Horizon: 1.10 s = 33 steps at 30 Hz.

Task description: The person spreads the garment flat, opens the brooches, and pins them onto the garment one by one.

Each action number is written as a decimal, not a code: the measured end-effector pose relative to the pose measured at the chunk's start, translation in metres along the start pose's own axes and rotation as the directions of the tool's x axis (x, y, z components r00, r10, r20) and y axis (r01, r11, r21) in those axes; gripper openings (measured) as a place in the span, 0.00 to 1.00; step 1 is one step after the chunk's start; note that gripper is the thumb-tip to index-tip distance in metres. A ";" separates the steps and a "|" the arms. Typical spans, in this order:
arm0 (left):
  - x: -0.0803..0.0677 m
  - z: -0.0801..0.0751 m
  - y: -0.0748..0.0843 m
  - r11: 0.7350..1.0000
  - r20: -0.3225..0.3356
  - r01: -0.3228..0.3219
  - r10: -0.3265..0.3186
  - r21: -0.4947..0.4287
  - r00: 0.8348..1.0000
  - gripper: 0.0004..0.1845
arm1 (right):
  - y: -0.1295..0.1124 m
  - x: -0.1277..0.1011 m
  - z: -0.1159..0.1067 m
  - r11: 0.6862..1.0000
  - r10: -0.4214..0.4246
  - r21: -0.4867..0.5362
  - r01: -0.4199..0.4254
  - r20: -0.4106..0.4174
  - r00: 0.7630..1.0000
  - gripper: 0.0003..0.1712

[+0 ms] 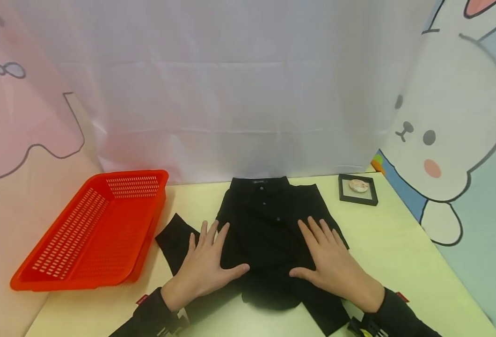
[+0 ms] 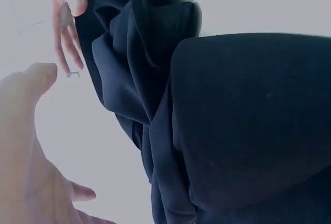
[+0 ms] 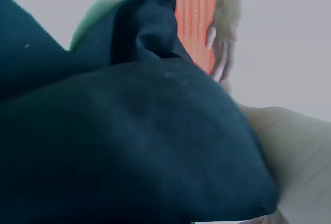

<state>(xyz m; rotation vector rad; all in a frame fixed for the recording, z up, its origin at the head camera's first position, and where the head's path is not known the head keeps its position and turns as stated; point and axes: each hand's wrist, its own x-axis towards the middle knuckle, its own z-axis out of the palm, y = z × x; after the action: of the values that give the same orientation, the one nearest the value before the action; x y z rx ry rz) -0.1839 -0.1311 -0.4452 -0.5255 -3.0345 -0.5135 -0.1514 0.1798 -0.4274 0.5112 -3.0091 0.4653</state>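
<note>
A black button-up shirt (image 1: 269, 243) lies on the pale yellow table, its collar at the far side. One sleeve sticks out at the left and another points toward me at the lower right. My left hand (image 1: 206, 269) is spread over the shirt's left side, fingers straight and thumb pointing inward. Mirroring it, my right hand (image 1: 334, 264) is spread over the right side. Neither hand grips the cloth; whether the palms press on it I cannot tell. In the left wrist view, dark folded cloth (image 2: 248, 115) shows beside the left hand (image 2: 20, 146).
A red plastic basket (image 1: 105, 234) with slotted walls stands at the table's left. Toward the back right lies a small black frame (image 1: 358, 200) with a round pale item (image 1: 359, 186) in it. A white curtain (image 1: 231, 93) hangs behind the table.
</note>
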 end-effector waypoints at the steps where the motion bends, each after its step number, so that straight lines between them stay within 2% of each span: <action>1: -0.001 0.001 0.001 1.000 -0.006 -0.001 0.001 0.017 1.000 0.58 | 0.000 0.000 0.000 1.000 0.011 -0.017 -0.011 -0.014 1.000 0.64; 3: -0.002 0.005 0.003 0.998 -0.016 -0.011 0.012 0.060 1.000 0.59 | 0.000 -0.001 0.001 0.999 0.031 -0.029 -0.032 -0.036 0.999 0.65; 8: 0.002 0.013 0.010 0.985 -0.036 -0.061 0.067 0.162 0.997 0.61 | -0.002 0.004 0.004 0.997 0.082 0.016 -0.082 -0.053 0.995 0.67; 14: 0.007 0.017 0.022 0.976 -0.041 -0.086 0.096 0.200 0.995 0.63 | -0.011 0.013 0.013 0.995 0.101 0.025 -0.099 -0.076 0.992 0.66; 17: 0.008 0.018 0.025 0.981 0.000 -0.082 0.083 0.174 0.997 0.63 | -0.014 0.012 0.016 0.993 0.114 0.011 -0.113 -0.086 0.990 0.63; 20: 0.008 0.019 0.024 0.989 0.088 -0.078 0.067 0.126 0.994 0.63 | -0.017 0.009 0.019 0.990 0.138 -0.003 -0.139 -0.102 0.985 0.56; 25: 0.009 0.025 0.013 0.992 0.248 -0.105 0.083 0.077 0.965 0.53 | -0.020 -0.003 0.019 0.970 0.242 0.027 -0.241 -0.094 0.966 0.38; 28: 0.012 0.029 0.002 0.987 0.289 -0.125 0.091 0.102 0.953 0.49 | -0.015 -0.010 0.015 0.951 0.306 0.078 -0.300 -0.084 0.948 0.25; 33: 0.014 0.029 -0.010 0.987 0.329 -0.102 0.057 0.122 0.943 0.51 | 0.007 -0.020 0.001 0.932 0.347 0.144 -0.333 -0.080 0.935 0.11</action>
<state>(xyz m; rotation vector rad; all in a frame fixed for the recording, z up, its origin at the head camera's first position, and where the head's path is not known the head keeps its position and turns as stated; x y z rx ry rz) -0.1994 -0.1261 -0.4752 -0.7952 -3.3046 -0.2300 -0.1344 0.1920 -0.4322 -0.0380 -2.9824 0.6852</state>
